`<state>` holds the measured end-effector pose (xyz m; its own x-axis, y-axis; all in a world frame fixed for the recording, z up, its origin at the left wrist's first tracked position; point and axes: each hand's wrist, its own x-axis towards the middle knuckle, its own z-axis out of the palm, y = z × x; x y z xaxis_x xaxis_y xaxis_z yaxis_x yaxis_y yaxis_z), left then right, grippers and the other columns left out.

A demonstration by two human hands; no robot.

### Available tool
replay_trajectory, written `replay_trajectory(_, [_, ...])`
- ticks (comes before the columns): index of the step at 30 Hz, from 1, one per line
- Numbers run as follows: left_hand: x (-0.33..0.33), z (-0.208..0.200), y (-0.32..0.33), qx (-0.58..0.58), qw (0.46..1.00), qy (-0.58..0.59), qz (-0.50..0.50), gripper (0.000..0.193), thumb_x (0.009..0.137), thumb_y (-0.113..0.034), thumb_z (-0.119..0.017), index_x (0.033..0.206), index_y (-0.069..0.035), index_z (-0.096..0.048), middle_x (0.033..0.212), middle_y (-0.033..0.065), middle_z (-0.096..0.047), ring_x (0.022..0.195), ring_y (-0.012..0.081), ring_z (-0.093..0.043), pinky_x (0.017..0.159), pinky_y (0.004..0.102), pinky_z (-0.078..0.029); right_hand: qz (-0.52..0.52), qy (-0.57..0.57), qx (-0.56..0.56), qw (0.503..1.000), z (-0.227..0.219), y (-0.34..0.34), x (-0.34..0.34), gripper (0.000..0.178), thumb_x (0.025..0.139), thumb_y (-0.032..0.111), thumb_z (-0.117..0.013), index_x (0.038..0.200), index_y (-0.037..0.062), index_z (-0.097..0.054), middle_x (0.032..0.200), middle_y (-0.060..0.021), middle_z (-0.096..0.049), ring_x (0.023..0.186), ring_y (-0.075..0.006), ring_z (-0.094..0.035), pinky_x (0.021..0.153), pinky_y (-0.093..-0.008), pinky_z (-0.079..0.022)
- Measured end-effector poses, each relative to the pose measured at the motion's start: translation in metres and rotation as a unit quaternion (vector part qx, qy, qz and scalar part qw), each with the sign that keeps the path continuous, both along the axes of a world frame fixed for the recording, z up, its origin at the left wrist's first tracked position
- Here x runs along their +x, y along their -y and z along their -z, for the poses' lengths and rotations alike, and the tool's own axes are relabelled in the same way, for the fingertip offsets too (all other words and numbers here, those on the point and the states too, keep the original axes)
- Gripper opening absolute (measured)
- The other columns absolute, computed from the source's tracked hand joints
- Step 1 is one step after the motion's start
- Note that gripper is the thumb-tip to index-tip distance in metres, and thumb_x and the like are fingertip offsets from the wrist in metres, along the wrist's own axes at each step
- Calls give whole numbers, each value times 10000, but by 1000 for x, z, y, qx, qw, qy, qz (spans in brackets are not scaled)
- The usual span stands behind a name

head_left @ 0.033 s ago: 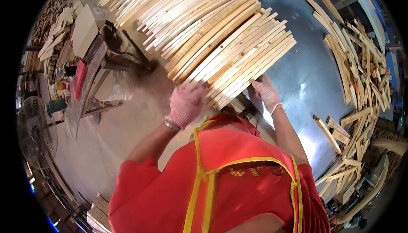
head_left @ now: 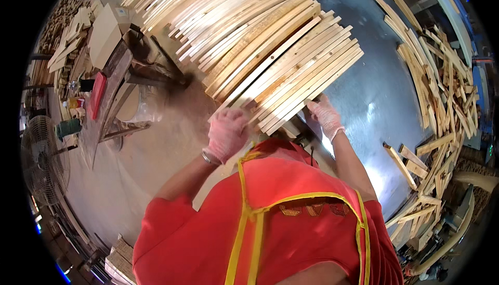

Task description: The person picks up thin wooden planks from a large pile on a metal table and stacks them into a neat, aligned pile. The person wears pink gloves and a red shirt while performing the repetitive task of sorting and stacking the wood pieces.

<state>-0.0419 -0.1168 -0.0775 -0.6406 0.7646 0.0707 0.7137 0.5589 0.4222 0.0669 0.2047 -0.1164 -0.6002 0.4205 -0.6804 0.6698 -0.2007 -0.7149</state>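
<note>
A long row of pale wooden slats (head_left: 306, 72) lies side by side in front of me, running to the far left. My left hand (head_left: 227, 134), in a pinkish-white knit glove, is closed around the near end of one slat (head_left: 244, 94), which sticks out toward me past its neighbours. My right hand (head_left: 325, 116), gloved the same way, is at the right side of the row. Its bent fingers grip the edge of the outermost slat (head_left: 332, 80); part of that grip is hidden.
A grey metal tabletop (head_left: 364, 103) spreads to the right, with a heap of loose wood strips (head_left: 442, 77) along its far side. To the left are a wooden stand (head_left: 117, 72) with a red object (head_left: 97, 95) and a fan (head_left: 44, 160).
My left hand has come slightly down and left, and the slat in it has slid toward me out of the row. The right hand has barely shifted.
</note>
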Motion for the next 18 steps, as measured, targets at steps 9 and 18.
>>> replay_trajectory(9, [65,-2,-1,-78,951,289,-82,512,946,-444,-693,1337,-115,-679,1310,151,-683,1166,361,-687,988,464,-566,-72,-72,70,992,17,10,6,777,940,284,-770,1556,-19,-407,1357,-186,-682,1216,-285,-638,1060,-390,-491])
replay_trajectory(18, [70,15,-5,-15,832,484,-273,633,973,-533,-669,1427,-94,-622,1397,228,-655,1273,376,-657,1074,453,-530,6,-90,-55,994,18,12,6,848,943,60,-738,1645,19,-264,1506,-159,-554,1321,-279,-576,1109,-386,-482])
